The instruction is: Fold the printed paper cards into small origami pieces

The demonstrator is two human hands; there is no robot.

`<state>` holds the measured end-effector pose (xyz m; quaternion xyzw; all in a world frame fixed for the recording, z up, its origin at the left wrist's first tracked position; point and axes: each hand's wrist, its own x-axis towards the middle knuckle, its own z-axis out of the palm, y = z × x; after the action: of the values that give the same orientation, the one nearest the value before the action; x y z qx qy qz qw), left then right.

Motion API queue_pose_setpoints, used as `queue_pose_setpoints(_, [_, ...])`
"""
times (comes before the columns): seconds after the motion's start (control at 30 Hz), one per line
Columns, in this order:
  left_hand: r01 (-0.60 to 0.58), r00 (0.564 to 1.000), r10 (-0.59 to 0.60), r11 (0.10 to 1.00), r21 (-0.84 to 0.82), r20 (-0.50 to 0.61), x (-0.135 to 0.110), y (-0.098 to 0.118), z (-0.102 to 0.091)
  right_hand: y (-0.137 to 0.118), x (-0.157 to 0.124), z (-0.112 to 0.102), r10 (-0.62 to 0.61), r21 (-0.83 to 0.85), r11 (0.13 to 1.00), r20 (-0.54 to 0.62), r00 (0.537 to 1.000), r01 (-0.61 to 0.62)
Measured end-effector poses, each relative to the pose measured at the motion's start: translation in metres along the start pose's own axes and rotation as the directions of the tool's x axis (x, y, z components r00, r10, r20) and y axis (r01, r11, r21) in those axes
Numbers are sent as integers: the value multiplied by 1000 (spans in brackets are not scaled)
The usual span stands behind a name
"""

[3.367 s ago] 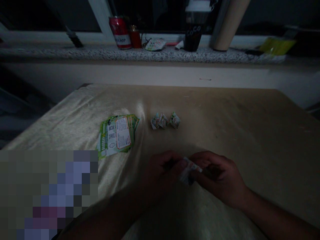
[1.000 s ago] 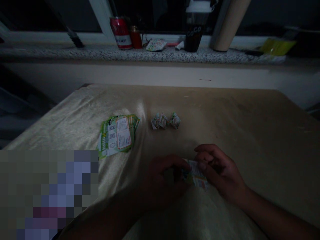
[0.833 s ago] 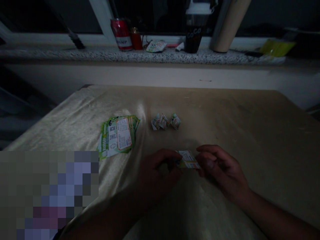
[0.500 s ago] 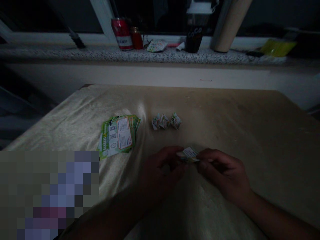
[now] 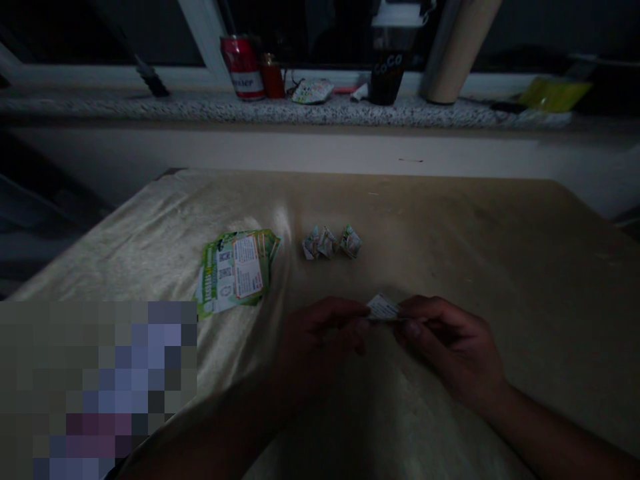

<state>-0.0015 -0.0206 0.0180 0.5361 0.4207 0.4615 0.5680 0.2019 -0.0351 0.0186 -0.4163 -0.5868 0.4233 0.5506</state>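
Both hands pinch a small folded paper slip [image 5: 383, 308] just above the tan tablecloth [image 5: 500, 253]. My left hand [image 5: 320, 337] grips its left end with closed fingertips. My right hand [image 5: 450, 350] grips the right end the same way. Beyond the hands, three small folded paper pieces [image 5: 330, 242] lie side by side in a row. To the left lies a fanned stack of green and white printed leaflets [image 5: 235, 270]. The scene is dim.
A speckled stone sill [image 5: 150, 107] runs along the back with a red can [image 5: 243, 65], a small red container [image 5: 273, 75], a crumpled wrapper [image 5: 313, 90], a dark cup [image 5: 390, 57] and a cardboard tube [image 5: 455, 50]. A blurred-out patch covers the lower left.
The slip was turned and raised between my fingers, going from a wider face-up piece to a narrower one held edge-on. My hands drew slightly closer to the row of folded pieces.
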Motion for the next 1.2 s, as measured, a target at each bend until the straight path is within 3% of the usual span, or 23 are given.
queue_pose_setpoints(0.3, [-50,998,53,996,75,-39,-2,-4,1,1,1,1,3,-62,998,-50,999,-6])
queue_pose_setpoints(0.43, [-67,996,73,993,99,-50,-2,-3,3,2,1,2,21,-15,1000,-47,999,-22])
queue_pose_setpoints(0.6, [-81,997,82,990,112,0,-1,-6,3,3,2,2,5,43,999,-25,1000,-4])
queue_pose_setpoints(0.93, [-174,984,163,970,168,75,-3,-8,6,1,1,5,-71,-31,997,-18,997,71])
queue_pose_setpoints(1.2, [-161,986,147,964,213,81,-5,-1,8,-1,2,6,-94,-78,993,-14,995,93])
